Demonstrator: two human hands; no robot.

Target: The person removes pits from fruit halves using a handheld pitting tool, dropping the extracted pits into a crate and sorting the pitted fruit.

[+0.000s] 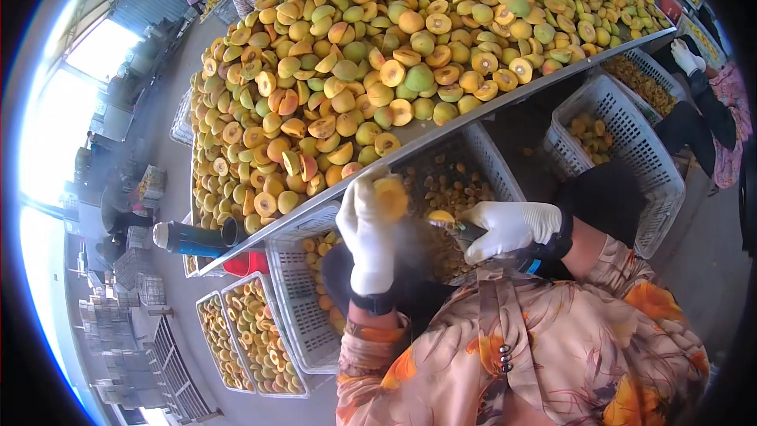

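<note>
My left hand, in a white glove, holds a yellow-orange peach half near the table's front edge; the fruit is blurred. To its right, my right hand, also gloved in white, is closed round the handle of a small tool with a yellowish piece at its tip. The tool's exact shape cannot be made out. Both hands are above a grey crate with small brown-yellow pieces in it. The two hands are apart.
Halved peaches are heaped on a metal-edged table. Crates of fruit stand at lower left and right. A blue bottle lies by the table's left corner. A co-worker's gloved hand shows at far right.
</note>
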